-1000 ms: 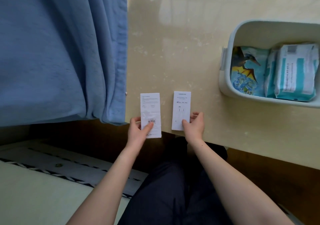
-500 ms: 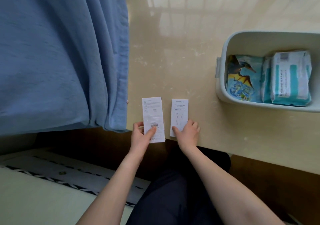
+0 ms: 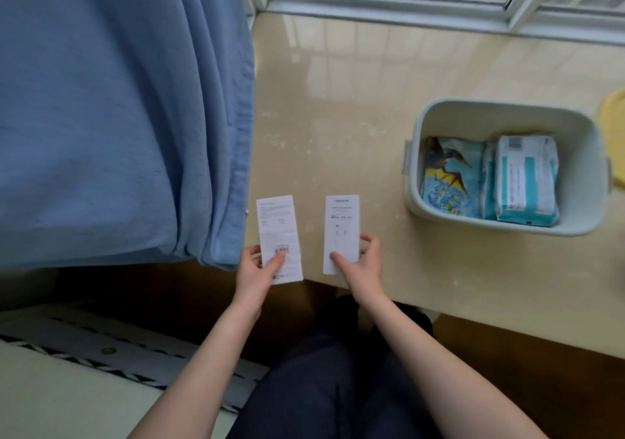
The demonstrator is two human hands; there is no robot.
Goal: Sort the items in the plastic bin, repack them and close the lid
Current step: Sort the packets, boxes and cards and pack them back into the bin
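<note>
Two white boxes are out, held over the counter's (image 3: pixel 338 117) near edge: the left hand (image 3: pixel 252 266) pinches the barcode box (image 3: pixel 279 232), the right hand (image 3: pixel 360 262) pinches the other box (image 3: pixel 342 225). The plastic bin (image 3: pixel 507 104) at right holds a dinosaur pack (image 3: pixel 449 181) and a teal pack (image 3: pixel 526 181); repacking and lidding look undone.

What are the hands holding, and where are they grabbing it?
Two slim white boxes, each by its lower end nearest the person. The left hand pinches the barcode box; the right hand pinches the other white box.
</note>
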